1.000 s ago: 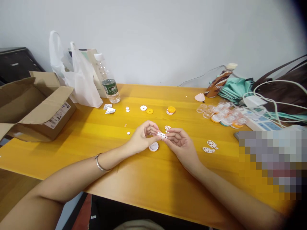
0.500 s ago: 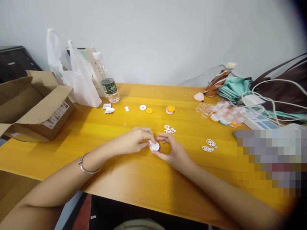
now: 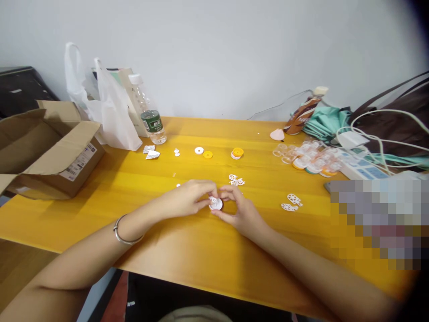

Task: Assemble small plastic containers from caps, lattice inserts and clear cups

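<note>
A small round white plastic piece (image 3: 216, 204) sits between my hands over the middle of the table. My left hand (image 3: 197, 195) pinches at its left edge, thumb and fingertips on or just over its top. My right hand (image 3: 238, 205) curves round its right side, with the thumb at the near edge and the fingers at the far edge. Beyond my right hand lie white openwork parts (image 3: 236, 180), and two more such white openwork parts (image 3: 291, 202) rest farther right. A small white bit (image 3: 178, 185) shows behind my left wrist.
At the back are a white disc (image 3: 199, 150), a yellow disc (image 3: 208, 154), a yellow ring (image 3: 237, 152) and foil pieces (image 3: 152, 154). Left stand a cardboard box (image 3: 60, 156) and water bottle (image 3: 152, 120). Right are clear-domed parts (image 3: 311, 156), a brown bottle (image 3: 303, 114) and cables (image 3: 378, 129).
Both hands keep almost the same place round the white piece; the left fingertips have shifted slightly on it. The small white bit behind my left wrist now shows. The view has moved a little.
</note>
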Available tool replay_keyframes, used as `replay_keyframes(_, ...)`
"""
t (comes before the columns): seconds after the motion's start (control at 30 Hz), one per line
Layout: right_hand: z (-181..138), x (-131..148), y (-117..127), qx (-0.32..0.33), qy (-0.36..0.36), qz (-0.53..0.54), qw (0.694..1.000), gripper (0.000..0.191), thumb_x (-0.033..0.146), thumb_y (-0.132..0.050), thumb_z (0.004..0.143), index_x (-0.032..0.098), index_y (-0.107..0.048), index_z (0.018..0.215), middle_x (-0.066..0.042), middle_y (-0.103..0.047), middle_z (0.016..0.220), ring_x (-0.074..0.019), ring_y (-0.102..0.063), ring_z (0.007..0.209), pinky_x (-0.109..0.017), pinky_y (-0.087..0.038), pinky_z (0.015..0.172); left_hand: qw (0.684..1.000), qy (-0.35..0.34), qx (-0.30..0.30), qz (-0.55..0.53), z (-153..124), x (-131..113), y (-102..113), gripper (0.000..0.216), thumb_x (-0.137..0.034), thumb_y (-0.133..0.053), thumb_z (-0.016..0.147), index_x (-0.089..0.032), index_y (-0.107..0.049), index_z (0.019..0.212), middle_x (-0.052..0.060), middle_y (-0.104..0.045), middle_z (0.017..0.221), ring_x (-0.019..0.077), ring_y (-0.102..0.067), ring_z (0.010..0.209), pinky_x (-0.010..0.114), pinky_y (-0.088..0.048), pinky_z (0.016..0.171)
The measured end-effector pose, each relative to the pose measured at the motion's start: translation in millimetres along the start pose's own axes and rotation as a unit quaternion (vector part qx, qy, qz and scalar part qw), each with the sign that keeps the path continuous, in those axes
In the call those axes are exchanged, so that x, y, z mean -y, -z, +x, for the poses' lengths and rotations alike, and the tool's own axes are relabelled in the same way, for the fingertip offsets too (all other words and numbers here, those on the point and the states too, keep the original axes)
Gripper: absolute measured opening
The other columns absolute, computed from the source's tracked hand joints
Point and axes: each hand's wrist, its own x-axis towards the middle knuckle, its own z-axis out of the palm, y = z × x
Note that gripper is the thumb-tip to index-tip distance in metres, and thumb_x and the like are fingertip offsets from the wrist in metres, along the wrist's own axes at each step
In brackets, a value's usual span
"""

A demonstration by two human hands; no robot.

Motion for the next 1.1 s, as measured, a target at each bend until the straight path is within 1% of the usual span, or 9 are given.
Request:
replay_keyframes(0.1, 0, 1, 0, 0.001, 0.01, 0.013, 1.0, 0.042, 0.024, -0.064, 0.073, 0.024, -0.038, 0.106, -0.003, -0.066, 0.092, -0.0178, -0.064, 0.086, -0.036, -0.048, 0.08, 1.0, -0.015, 0.001, 0.004, 1, -2, -2, 0.013, -0.011, -0.048, 0.083, -0.016, -0.057, 0.09, 0.004, -0.062, 0.09, 0.0139, -0.058, 0.083, 0.026, -0.043, 0.075)
replay_keyframes(0.27, 2, 4, 1, 0.006, 0.013, 0.03, 0.999, 0.036, 0.023, -0.063, 0.075, 0.023, -0.04, 0.102, -0.002, -0.065, 0.086, -0.0164, -0.063, 0.079, -0.033, -0.049, 0.075, 0.999, -0.037, -0.003, 0.01, 5, -3, -6, 0.014, -0.007, -0.045, 0.082, -0.016, -0.056, 0.08, 0.003, -0.059, 0.083, 0.0126, -0.056, 0.076, 0.024, -0.042, 0.072)
replay_keyframes(0.4, 2, 4, 2, 0.022, 0.015, 0.024, 0.999, 0.028, 0.023, -0.06, 0.077, 0.022, -0.043, 0.099, -0.002, -0.063, 0.087, -0.0153, -0.062, 0.08, -0.031, -0.048, 0.075, 1.0, -0.014, -0.006, 0.01, 7, -1, -7, 0.012, -0.007, -0.047, 0.081, -0.016, -0.055, 0.082, 0.003, -0.059, 0.083, 0.013, -0.056, 0.076, 0.024, -0.042, 0.071)
replay_keyframes(0.6, 5, 1, 3, 0.025, 0.045, -0.045, 0.998, 0.019, 0.021, -0.063, 0.073, 0.02, -0.052, 0.088, -0.003, -0.058, 0.083, -0.0165, -0.057, 0.078, -0.031, -0.046, 0.072, 1.0, -0.019, 0.001, -0.006, 3, 0, -7, 0.009, -0.013, -0.047, 0.083, -0.016, -0.054, 0.086, 0.003, -0.059, 0.088, 0.0133, -0.055, 0.081, 0.024, -0.041, 0.075)
replay_keyframes(0.7, 6, 2, 4, 0.026, 0.052, -0.039, 0.998, 0.016, 0.018, -0.064, 0.071, 0.02, -0.055, 0.084, -0.003, -0.056, 0.083, -0.0163, -0.055, 0.078, -0.03, -0.046, 0.071, 1.0, -0.016, -0.007, -0.018, 2, 0, -9, 0.005, -0.017, -0.053, 0.08, -0.017, -0.053, 0.085, 0.002, -0.059, 0.085, 0.0129, -0.055, 0.079, 0.023, -0.041, 0.073)
replay_keyframes(0.87, 6, 2, 5, 0.04, 0.047, -0.028, 0.998, 0.014, 0.014, -0.063, 0.07, 0.02, -0.056, 0.081, -0.004, -0.056, 0.084, -0.017, -0.055, 0.079, -0.031, -0.046, 0.073, 0.999, 0.003, -0.027, -0.028, 5, -1, -17, 0.003, -0.016, -0.053, 0.078, -0.017, -0.051, 0.081, 0.0, -0.059, 0.079, 0.0105, -0.054, 0.071, 0.022, -0.041, 0.068)
replay_keyframes(0.93, 5, 2, 6, 0.036, 0.044, -0.029, 0.998, 0.016, 0.013, -0.063, 0.068, 0.02, -0.056, 0.081, -0.003, -0.056, 0.083, -0.0169, -0.055, 0.078, -0.03, -0.046, 0.071, 0.999, 0.007, -0.03, -0.031, 5, -3, -17, 0.006, -0.017, -0.055, 0.077, -0.017, -0.052, 0.083, 0.0, -0.06, 0.08, 0.0109, -0.054, 0.072, 0.023, -0.042, 0.069)
replay_keyframes(1.0, 4, 1, 7, 0.031, 0.039, -0.02, 0.999, 0.018, 0.013, -0.062, 0.068, 0.02, -0.055, 0.084, -0.002, -0.056, 0.083, -0.0162, -0.055, 0.076, -0.03, -0.047, 0.07, 0.998, 0.007, -0.047, -0.031, 7, -7, -13, 0.014, -0.025, -0.059, 0.076, -0.018, -0.053, 0.088, 0.001, -0.061, 0.085, 0.013, -0.056, 0.079, 0.024, -0.043, 0.072)
replay_keyframes(1.1, 2, 2, 8, 0.031, 0.032, 0.002, 0.999, 0.02, 0.017, -0.061, 0.071, 0.021, -0.053, 0.089, -0.002, -0.057, 0.082, -0.0152, -0.056, 0.074, -0.03, -0.048, 0.07, 0.993, 0.001, -0.118, -0.008, 21, -13, -1, 0.027, -0.038, -0.059, 0.077, -0.019, -0.055, 0.096, 0.004, -0.061, 0.096, 0.0166, -0.056, 0.091, 0.029, -0.044, 0.08)
